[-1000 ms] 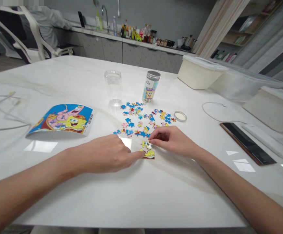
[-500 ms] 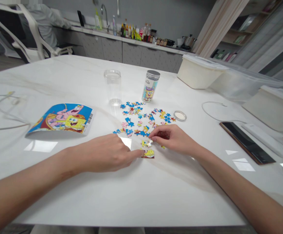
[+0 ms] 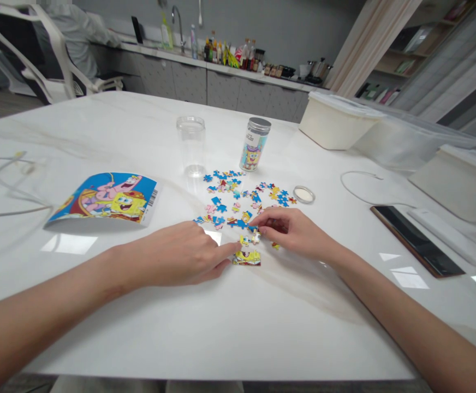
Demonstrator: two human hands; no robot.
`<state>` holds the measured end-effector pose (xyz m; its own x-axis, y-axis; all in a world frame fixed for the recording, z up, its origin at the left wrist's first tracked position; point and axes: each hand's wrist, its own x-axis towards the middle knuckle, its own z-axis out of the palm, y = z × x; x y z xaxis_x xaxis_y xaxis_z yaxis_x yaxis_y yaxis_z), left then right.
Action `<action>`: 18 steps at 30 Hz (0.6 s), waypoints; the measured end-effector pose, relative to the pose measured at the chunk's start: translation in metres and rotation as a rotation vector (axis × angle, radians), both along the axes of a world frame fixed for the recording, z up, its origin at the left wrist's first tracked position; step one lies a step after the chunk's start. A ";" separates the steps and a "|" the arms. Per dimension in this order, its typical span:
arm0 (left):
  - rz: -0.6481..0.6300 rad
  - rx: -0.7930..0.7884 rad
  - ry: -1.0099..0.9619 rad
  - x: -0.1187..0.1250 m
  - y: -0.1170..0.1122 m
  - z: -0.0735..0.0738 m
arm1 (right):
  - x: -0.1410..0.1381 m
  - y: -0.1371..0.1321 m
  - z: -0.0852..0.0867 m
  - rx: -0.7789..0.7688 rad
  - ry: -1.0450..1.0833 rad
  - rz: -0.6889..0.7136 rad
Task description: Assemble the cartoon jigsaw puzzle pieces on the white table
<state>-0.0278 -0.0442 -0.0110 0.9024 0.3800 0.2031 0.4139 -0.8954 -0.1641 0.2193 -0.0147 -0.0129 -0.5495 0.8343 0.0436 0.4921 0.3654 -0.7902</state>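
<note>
Puzzle pieces point(image 3: 220, 208) lay loose about midway between the far and near edges of the white table point(image 3: 197, 338). Closer to the near edge sat a small yellow joined section point(image 3: 248, 259), with a yellow piece point(image 3: 244, 240) just beyond it. The left hand point(image 3: 189, 252) reached its index finger out beside that piece, thumb apart, the other fingers curled under, gripping nothing visible. The right hand point(image 3: 290, 230) had thumb and index drawn close together beside a pale piece point(image 3: 256, 238); whether they pinched it could not be told. The step in hand seemed to be fitting pieces to the section, and the next move appeared to call for lining up tab with socket while steadying the section.

Toward the far edge, a clear jar point(image 3: 191, 143) stood upright and uncapped, its base showing through the wall. To its right, a labelled jar point(image 3: 254, 148) stood under a metal cap, its label hiding the contents. A round lid point(image 3: 304, 194) lay right of the pieces. Near the right edge, a cloudy tub point(image 3: 336, 124) did not reveal what it held.
</note>
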 end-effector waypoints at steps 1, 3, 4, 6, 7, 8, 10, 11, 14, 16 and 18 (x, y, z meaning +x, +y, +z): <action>-0.001 -0.002 -0.004 0.000 0.000 0.000 | 0.000 0.000 0.001 0.018 -0.005 0.005; -0.004 -0.005 -0.011 -0.001 0.000 -0.001 | -0.001 -0.001 0.004 0.052 -0.011 0.012; -0.006 -0.004 -0.013 -0.001 0.000 -0.001 | -0.001 -0.001 0.005 0.059 -0.009 0.008; -0.007 0.004 -0.012 -0.001 0.000 -0.001 | -0.002 -0.002 0.007 0.045 0.009 -0.018; -0.006 0.010 -0.008 -0.001 0.000 -0.001 | -0.002 -0.002 0.007 0.023 0.025 -0.036; -0.005 0.015 -0.005 0.000 0.000 -0.001 | -0.002 -0.001 0.006 -0.010 0.048 -0.053; -0.004 0.019 0.001 0.000 0.000 0.000 | -0.001 -0.001 0.006 -0.103 0.111 -0.073; -0.004 0.020 0.001 0.000 0.000 0.000 | -0.001 0.000 0.005 -0.154 0.147 -0.075; -0.008 0.011 -0.011 0.001 0.001 0.000 | 0.001 0.000 0.005 -0.267 0.212 -0.071; -0.010 0.003 -0.015 0.001 0.001 -0.001 | 0.002 0.000 0.006 -0.303 0.209 -0.053; -0.009 0.000 -0.012 0.000 0.001 -0.001 | 0.002 0.000 0.006 -0.331 0.206 -0.049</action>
